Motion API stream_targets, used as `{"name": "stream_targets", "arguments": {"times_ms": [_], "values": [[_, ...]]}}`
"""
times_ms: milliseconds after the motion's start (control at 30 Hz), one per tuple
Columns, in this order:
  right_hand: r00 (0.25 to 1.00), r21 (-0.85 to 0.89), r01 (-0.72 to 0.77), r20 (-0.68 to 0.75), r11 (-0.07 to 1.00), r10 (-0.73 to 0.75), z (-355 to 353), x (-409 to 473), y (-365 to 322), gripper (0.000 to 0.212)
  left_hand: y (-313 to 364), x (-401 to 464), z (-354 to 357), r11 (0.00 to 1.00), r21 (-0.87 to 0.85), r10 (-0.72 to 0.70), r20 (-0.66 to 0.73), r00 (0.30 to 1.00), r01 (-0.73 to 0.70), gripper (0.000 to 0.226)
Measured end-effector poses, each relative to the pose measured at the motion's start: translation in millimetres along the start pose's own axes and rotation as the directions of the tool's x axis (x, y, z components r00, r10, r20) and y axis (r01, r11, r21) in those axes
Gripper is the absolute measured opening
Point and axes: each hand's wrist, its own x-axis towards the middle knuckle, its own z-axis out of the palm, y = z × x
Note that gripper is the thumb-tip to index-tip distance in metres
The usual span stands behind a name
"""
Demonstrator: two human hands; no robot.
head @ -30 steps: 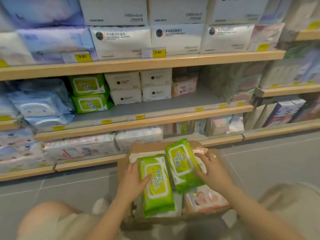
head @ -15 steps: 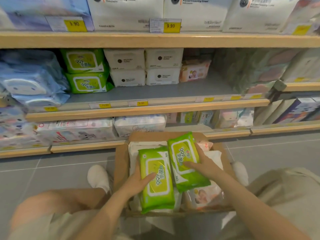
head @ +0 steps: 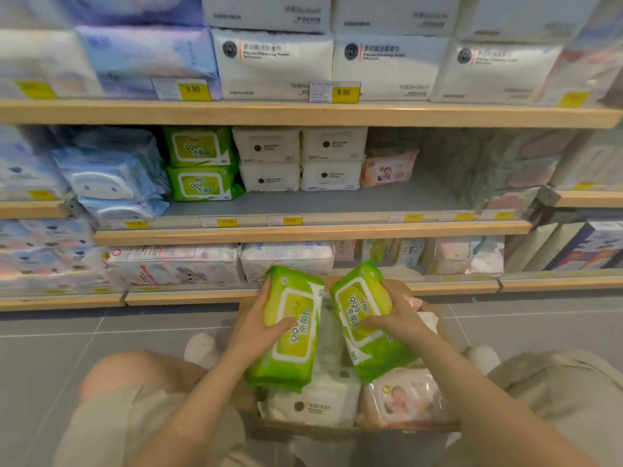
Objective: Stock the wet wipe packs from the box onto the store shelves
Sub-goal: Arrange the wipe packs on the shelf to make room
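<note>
Two green wet wipe packs are held above the cardboard box (head: 340, 429) on the floor. My left hand (head: 256, 328) grips the left green pack (head: 293, 335) from its left side. My right hand (head: 394, 318) grips the right green pack (head: 360, 311), which is tilted. White packs (head: 313, 404) and a pink baby-wipe pack (head: 404, 397) lie in the box below. On the middle shelf (head: 303, 230), two matching green packs (head: 200, 163) are stacked, next to white packs (head: 300, 160) and a pink pack (head: 387, 168).
Bare grey shelf surface lies in front of the stocked packs on the middle shelf. Blue packs (head: 111, 176) stand at its left. The upper shelf (head: 303, 112) holds white towel packs, the lower shelf (head: 188, 294) more packs. My knees and white shoes flank the box on the grey tiled floor.
Both hands have lifted the two green packs up out of the box and spread them apart. The view has tilted up and closer to the shelves.
</note>
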Motion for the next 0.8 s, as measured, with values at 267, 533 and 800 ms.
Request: {"name": "stream_targets", "arguments": {"times_ms": [267,533,800], "values": [[0.963,-0.353,0.253,0.004,0.901,-0.269,-20.5,16.9,-92.8,0.108,33.1,20.1,-106.8,0.985,0.151,0.116,-0.263,0.958,-0.077,0.099],[0.807,-0.62,0.55,0.224,0.56,-0.546,36.7,70.8,-176.9,0.103,-15.3,41.3,-190.3,0.99,0.14,0.042,-0.471,0.881,0.028,0.099],[0.637,-0.709,0.666,0.378,0.232,-0.672,129.8,147.7,-266.0,0.093,-62.7,62.6,-232.7,0.972,0.186,0.01,-0.636,0.771,0.142,0.095]]}}
